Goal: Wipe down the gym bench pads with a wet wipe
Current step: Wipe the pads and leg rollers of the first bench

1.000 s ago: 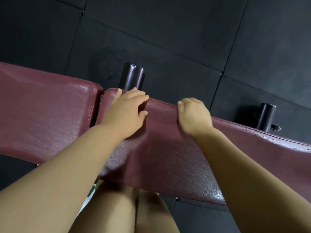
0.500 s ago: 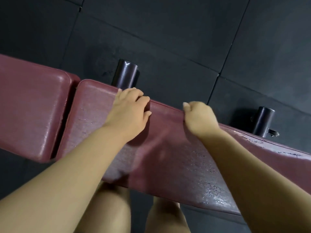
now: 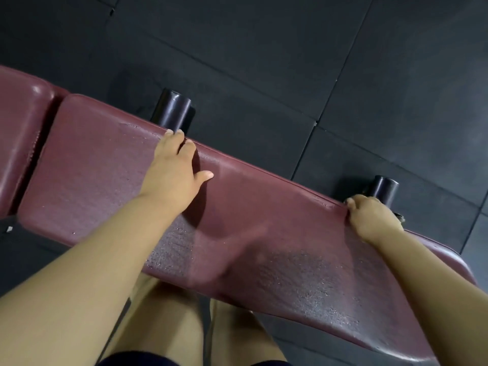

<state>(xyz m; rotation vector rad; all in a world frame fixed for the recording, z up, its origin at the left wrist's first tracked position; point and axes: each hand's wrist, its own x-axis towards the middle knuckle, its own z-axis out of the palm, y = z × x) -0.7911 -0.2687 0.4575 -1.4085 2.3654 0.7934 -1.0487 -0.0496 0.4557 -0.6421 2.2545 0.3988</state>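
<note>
– Where's the long pad [image 3: 105, 167]?

– Slanting across the middle, dark red, above the person's bare legs [image 3: 163, 320]. A shorter pad [image 3: 18, 122] sits just beside its left end, with a narrow gap between them.

– And the left hand [image 3: 174, 173]?

– Palm down on the long pad, fingers stretched out to the far edge, thumb spread to the right. It grips nothing.

– The right hand [image 3: 372, 217]?

– Further along the same far edge, well apart from the left. Its fingers are curled tightly over the rim of the pad. I can't tell whether a wipe is tucked under them.

– Anything showing on the surface?

– A damp, speckled sheen [image 3: 303, 281] on the near part, between the two forearms.

– What's behind?

– Two black posts: one [image 3: 173, 112] just past the left fingertips, the other [image 3: 384, 190] just past the right hand. Dark floor mats [image 3: 264, 62] lie under everything.
</note>
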